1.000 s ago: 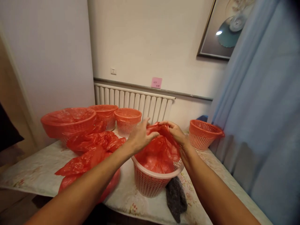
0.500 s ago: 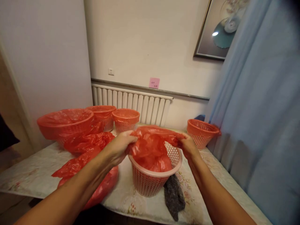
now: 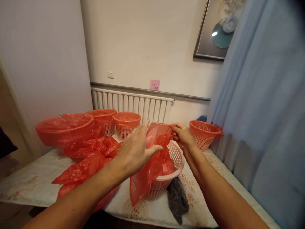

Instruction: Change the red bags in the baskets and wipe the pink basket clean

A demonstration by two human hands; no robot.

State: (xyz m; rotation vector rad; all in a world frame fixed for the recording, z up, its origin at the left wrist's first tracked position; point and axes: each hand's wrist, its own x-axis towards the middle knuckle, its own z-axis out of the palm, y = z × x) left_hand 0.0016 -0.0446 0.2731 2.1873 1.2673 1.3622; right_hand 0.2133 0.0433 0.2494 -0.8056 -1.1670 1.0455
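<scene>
A red plastic bag [image 3: 157,159] lies partly inside a pink perforated basket [image 3: 175,156], and one side of it drapes over the front left of the rim. My right hand [image 3: 183,135] pinches the bag's upper edge above the basket's far right side. With fingers stretched and thumb apart, my left hand [image 3: 138,146] hovers beside the bag's left part, holding nothing. The back of that hand faces me; whether its palm touches the plastic is hard to tell. Against the basket's foot, at front right, lies a dark grey crumpled cloth-like piece [image 3: 178,200].
Crumpled red bags [image 3: 90,159] lie on the patterned tablecloth [image 3: 26,181] to the left. Behind them stand a wide bag-lined basin [image 3: 64,127] and two lined baskets [image 3: 126,127]. Another lined basket [image 3: 205,135] is at right, near the blue curtain [image 3: 259,111]. A radiator [image 3: 133,101] runs along the wall.
My left hand has let go of the bag's edge and opened. The bag's left side has dropped over the basket's front rim. My right hand has shifted slightly left, still gripping the edge.
</scene>
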